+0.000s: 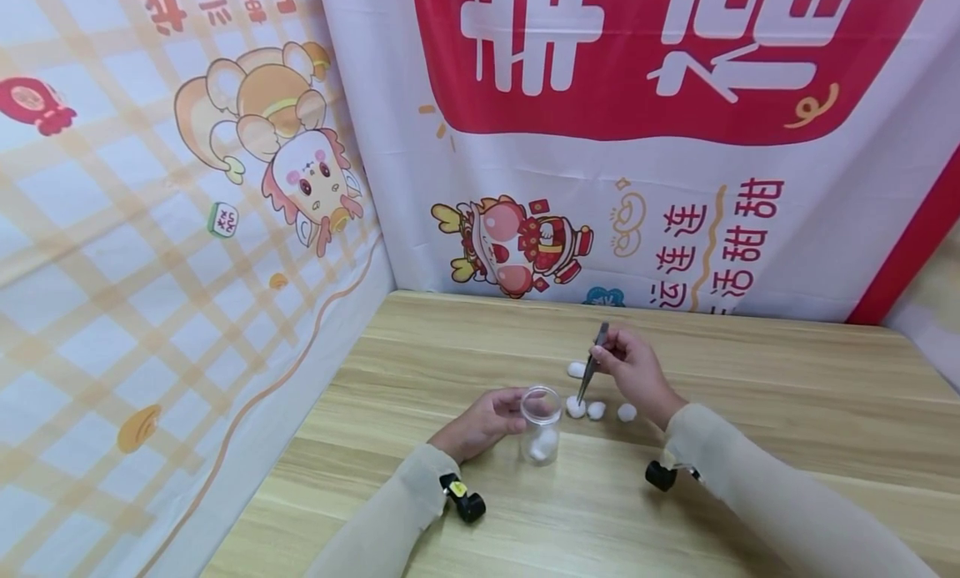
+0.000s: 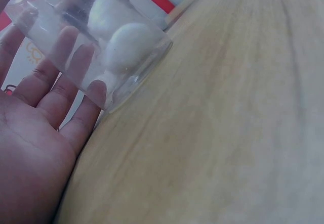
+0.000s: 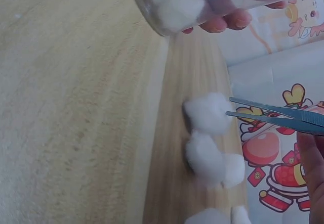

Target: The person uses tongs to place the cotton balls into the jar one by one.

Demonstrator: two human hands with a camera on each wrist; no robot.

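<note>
My left hand (image 1: 491, 419) holds a clear plastic jar (image 1: 541, 407) upright on the table, fingers behind it and thumb at its near side. Inside the jar lie white cotton balls (image 2: 126, 44). With my right hand (image 1: 636, 374) I pinch metal tweezers (image 1: 593, 365), which point down. Their two tips stand slightly apart at a cotton ball (image 3: 210, 114) beside the jar. Whether the tips touch it, I cannot tell. Other cotton balls (image 1: 596, 410) lie to the right, and another white piece (image 1: 576, 369) lies farther back.
The wood-grain table (image 1: 600, 511) reaches a printed cloth (image 1: 390, 219) at the back and another checked cloth (image 1: 112, 311) on the left. Black wrist cameras (image 1: 469, 507) hang at both cuffs, close to the tabletop.
</note>
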